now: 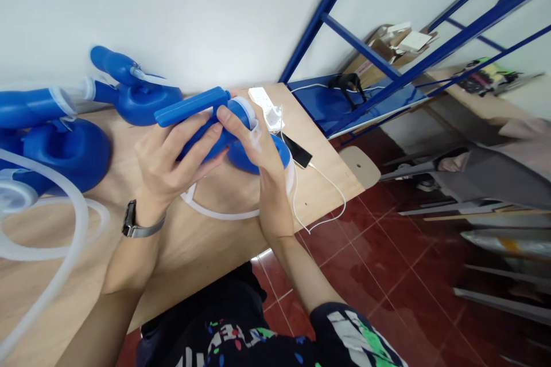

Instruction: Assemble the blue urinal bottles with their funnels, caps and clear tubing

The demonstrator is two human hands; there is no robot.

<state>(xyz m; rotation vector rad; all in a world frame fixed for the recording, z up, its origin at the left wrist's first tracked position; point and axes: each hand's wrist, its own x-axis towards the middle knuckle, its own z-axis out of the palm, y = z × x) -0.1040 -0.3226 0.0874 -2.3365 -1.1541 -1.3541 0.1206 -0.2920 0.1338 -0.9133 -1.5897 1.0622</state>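
Observation:
My left hand point(172, 152), with a metal-banded watch on the wrist, wraps its fingers round a blue plastic urinal funnel point(200, 146) from its near side. My right hand point(247, 132) grips the same funnel close to its white rim point(244, 112), with the thumb on the blue part. A long blue handle-like bar point(191, 106) runs along the top of the funnel. Below the hands is a rounded blue bottle point(279, 152), mostly hidden by my right hand and wrist. A translucent tube point(232, 215) curves over the table beneath my forearms.
Several blue urinal bottles point(92, 152) with tubes point(80, 212) stand along the left of the wooden table point(224, 241). A white power strip point(260, 100), a phone point(297, 150) and a white cable point(344, 200) lie at right. Beyond is a blue metal frame point(361, 46).

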